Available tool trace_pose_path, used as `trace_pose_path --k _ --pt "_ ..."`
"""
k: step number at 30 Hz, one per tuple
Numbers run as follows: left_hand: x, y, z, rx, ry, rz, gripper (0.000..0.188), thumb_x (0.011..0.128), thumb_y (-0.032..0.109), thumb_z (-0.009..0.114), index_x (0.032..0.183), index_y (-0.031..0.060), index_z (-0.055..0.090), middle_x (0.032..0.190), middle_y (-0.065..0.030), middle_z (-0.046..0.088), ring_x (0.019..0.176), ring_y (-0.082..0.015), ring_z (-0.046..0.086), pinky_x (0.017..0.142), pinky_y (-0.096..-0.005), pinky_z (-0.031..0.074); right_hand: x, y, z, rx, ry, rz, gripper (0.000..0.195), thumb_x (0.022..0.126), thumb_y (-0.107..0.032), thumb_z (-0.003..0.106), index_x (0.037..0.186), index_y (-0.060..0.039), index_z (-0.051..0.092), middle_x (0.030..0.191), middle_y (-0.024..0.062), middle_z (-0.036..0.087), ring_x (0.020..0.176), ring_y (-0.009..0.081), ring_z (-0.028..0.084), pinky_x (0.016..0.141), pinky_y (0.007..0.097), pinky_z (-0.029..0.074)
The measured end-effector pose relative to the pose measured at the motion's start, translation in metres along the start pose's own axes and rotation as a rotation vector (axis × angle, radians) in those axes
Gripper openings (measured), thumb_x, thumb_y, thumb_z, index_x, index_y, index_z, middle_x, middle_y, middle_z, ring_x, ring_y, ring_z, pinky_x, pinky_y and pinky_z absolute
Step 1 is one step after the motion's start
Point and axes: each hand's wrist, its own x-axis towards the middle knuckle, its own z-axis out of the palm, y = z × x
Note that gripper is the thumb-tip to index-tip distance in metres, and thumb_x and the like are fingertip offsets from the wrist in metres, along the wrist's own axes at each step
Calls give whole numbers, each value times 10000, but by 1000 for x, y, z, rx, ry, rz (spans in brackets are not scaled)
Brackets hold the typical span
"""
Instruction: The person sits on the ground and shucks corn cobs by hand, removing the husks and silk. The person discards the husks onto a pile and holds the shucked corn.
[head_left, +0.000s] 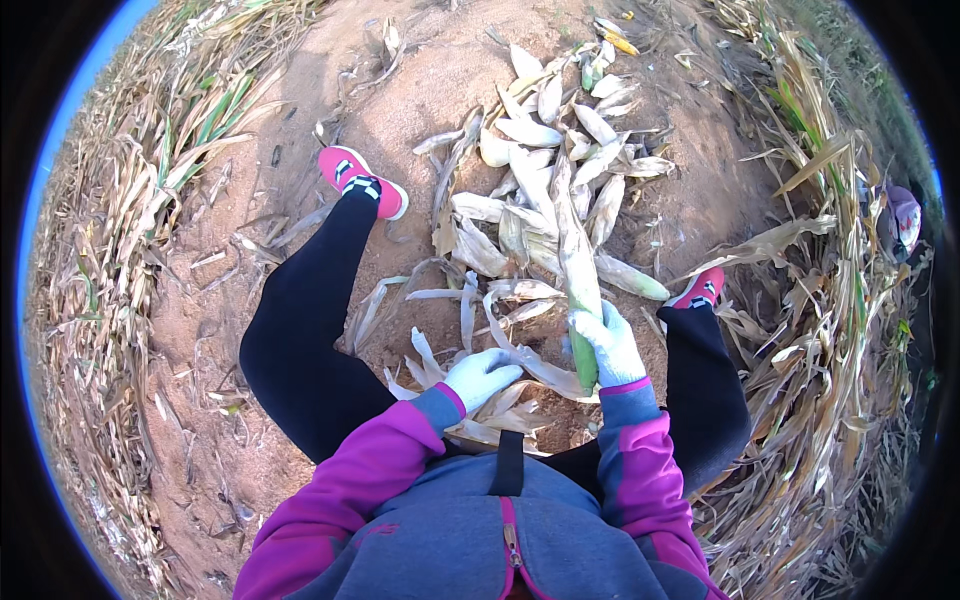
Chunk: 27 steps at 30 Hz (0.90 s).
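My right hand (613, 346), in a white glove, is closed around the green lower end of an unhusked corn ear (577, 270). The ear's pale, dry husk points away from me over the pile. To the left, my gloved left hand (484, 376) is low above the ground with its fingers bent. Its fingertips are close to a loose strip of dry husk (541, 369); whether they pinch it is not clear. Before me lies a heap of corn ears in dry husks (529, 133). Peeled husks (510, 416) lie below and between my hands.
My pink shoes flank the pile, the left shoe (390, 199) and the right shoe (699, 289). Dry corn stalks (817, 360) bank up on the right, more stalks (97, 300) on the left. A bare yellow cob (619, 40) lies at the far end. Reddish soil (202, 450) shows between.
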Motion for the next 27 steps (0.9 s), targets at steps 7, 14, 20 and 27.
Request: trace_pose_path --k 7,14,20,27 --pt "-55 17 3 193 285 193 282 894 219 654 1103 29 638 1030 -156 672 924 -260 671 817 -341 516 -5 15 14 410 145 63 371 912 -273 657 1163 -20 551 887 65 605 701 162 623 609 309 543" --pt "-190 110 -62 634 867 329 325 769 31 724 1068 -10 603 1002 -114 614 929 -202 618 831 -300 492 -12 13 20 386 52 -17 361 923 -296 643 1145 -25 556 899 69 603 721 173 623 628 312 543" --pt "-266 29 -93 948 1033 -169 570 749 366 792 1133 1 579 1128 -152 594 995 -312 621 838 -401 506 -21 5 30 453 81 10 327 905 -314 676 1065 -47 573 813 37 575 656 138 581 566 279 508" --pt "-242 14 -84 740 742 -262 343 853 366 673 840 28 617 789 -174 644 772 -353 650 671 -426 488 -23 14 19 431 29 -18 391 898 -299 678 1152 -25 564 881 43 578 677 144 589 605 278 519"
